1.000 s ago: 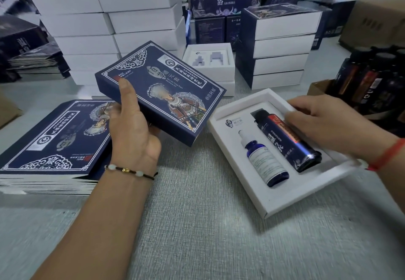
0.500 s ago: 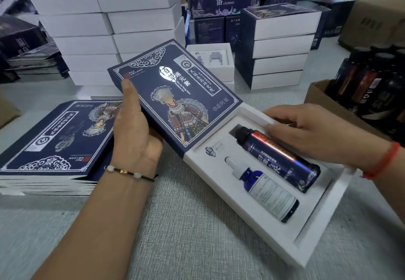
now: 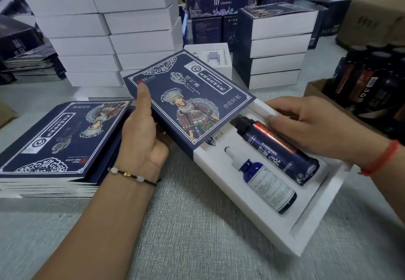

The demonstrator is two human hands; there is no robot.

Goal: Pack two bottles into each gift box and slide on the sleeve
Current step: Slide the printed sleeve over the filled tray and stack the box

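A white gift box (image 3: 258, 218) lies tilted above the table, holding two bottles in its insert. The larger dark blue bottle (image 3: 278, 148) lies on the far side, and the small blue dropper bottle (image 3: 263, 179) lies beside it. My left hand (image 3: 142, 130) grips the navy printed sleeve (image 3: 188, 97), thumb on top, with the sleeve's open end over the box's far end. My right hand (image 3: 313, 124) holds the box's far right edge, its thumb touching the dark blue bottle.
A stack of flat navy sleeves (image 3: 57, 146) lies at the left. Stacks of white boxes (image 3: 105, 38) and sleeved boxes (image 3: 276, 47) stand behind. An open white box (image 3: 210, 58) sits at centre back. A carton of dark bottles (image 3: 368, 86) stands at the right.
The box was lifted and brought toward the left. The sleeve has slid onto its far end and now covers the top of the insert.
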